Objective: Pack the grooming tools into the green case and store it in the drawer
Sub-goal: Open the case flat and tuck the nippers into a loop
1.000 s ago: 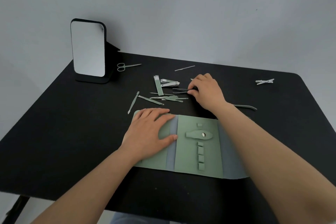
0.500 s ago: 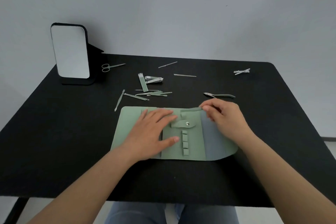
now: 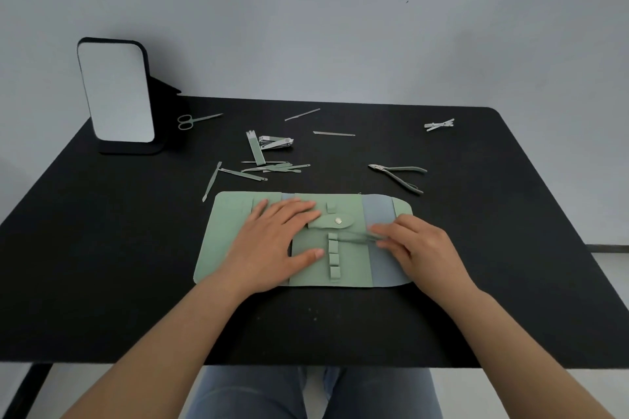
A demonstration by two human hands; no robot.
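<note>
The green case (image 3: 224,231) lies unfolded flat on the black table (image 3: 102,248), with a snap strap and a column of small loops in its middle panel. My left hand (image 3: 275,241) presses flat on the case's left half. My right hand (image 3: 418,248) pinches a thin green tool (image 3: 354,237), holding it level across the top loops. Loose tools lie beyond the case: a cluster of slim green picks (image 3: 272,168), a nail clipper (image 3: 274,143), a green file (image 3: 255,152), cuticle nippers (image 3: 400,175), small scissors (image 3: 195,120), two thin rods (image 3: 333,134) and a clip (image 3: 439,124).
A standing mirror (image 3: 117,95) in a black frame sits at the table's back left. A grey wall rises behind the table. My knees in jeans (image 3: 313,391) show under the front edge. No drawer is in view.
My right hand left the tool pile at the back with a thin tool and brought it down over the case's loops. My left hand stayed pressed on the case.
</note>
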